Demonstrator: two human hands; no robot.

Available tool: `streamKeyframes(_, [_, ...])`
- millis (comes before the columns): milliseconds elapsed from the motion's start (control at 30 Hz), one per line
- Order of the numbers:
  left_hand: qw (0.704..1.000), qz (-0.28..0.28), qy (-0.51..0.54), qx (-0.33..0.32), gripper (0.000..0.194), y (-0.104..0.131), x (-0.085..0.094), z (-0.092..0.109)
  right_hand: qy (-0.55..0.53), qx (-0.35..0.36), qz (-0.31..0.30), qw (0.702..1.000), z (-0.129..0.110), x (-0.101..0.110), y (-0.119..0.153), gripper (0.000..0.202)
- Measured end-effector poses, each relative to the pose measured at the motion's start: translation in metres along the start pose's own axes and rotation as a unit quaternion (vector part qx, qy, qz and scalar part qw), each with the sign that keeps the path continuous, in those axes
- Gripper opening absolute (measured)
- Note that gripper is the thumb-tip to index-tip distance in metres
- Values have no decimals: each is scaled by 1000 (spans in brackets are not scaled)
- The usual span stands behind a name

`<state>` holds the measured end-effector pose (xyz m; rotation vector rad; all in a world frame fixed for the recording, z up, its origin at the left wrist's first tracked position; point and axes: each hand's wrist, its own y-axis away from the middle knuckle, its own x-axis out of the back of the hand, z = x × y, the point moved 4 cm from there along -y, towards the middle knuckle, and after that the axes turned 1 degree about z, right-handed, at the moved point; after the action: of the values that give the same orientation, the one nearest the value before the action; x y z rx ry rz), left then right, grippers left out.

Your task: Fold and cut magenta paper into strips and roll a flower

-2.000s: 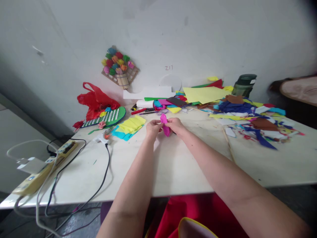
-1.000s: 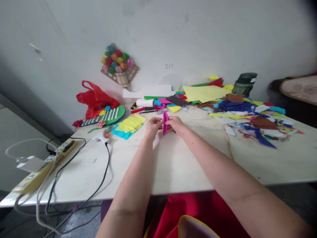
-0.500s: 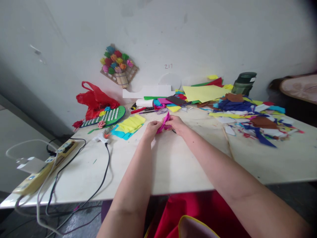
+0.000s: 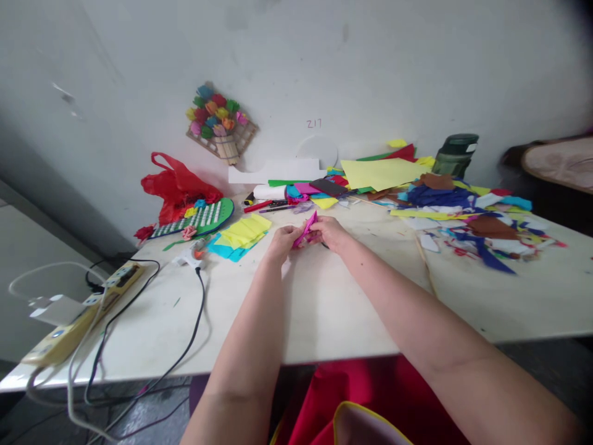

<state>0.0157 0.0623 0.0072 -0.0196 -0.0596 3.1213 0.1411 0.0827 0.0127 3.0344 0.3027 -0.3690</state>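
Observation:
A folded piece of magenta crepe paper (image 4: 306, 230) is held up between my two hands, just above the white table (image 4: 324, 321). My left hand (image 4: 283, 241) pinches its lower left side with thumb and fingers. On the other side, my right hand (image 4: 328, 232) has its fingers closed on the paper's right part. A small dark curved thing (image 4: 325, 246) shows beneath my right hand; I cannot make out what it is. To the left lie yellow paper sheets (image 4: 245, 230) on top of blue paper (image 4: 227, 248).
A glue gun (image 4: 191, 254) with a black cord lies left, near a power strip (image 4: 92, 309). A green board (image 4: 225, 213), a red bag (image 4: 178, 185) and pens (image 4: 259, 206) stand farther back. Paper scraps (image 4: 491, 228) and a dark bottle (image 4: 456, 154) occupy the right; a thin stick (image 4: 426, 266) lies nearer.
Both hands stay almost in place on the magenta crepe paper. The paper's upper tip sits slightly lower, and the fingers have shifted a little. The view has moved slightly.

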Motion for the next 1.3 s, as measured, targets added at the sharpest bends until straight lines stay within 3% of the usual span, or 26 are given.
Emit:
streamKeyframes(400, [1000, 8, 7, -2, 42, -6, 4, -2, 2, -2, 35, 999, 0, 4, -2, 6])
streamKeyframes(567, [999, 47, 7, -12, 39, -6, 5, 1, -51, -12, -14, 999, -1, 2, -2, 27])
streamKeyframes(633, [999, 47, 5, -19, 39, -5, 4, 2, -36, -6, -15, 999, -1, 1, -1, 27])
streamKeyframes(800, [999, 24, -10, -46, 38, -5, 0, 3, 10, 16, 27, 999, -1, 1, 0, 18])
streamKeyframes(967, [997, 23, -53, -58, 36, -4, -6, 4, 4, 51, 80, 995, -2, 3, -2, 25])
streamKeyframes(1300, [996, 23, -62, -56, 32, -1, -14, 9, 0, 90, 105, 990, -7, 2, 1, 25])
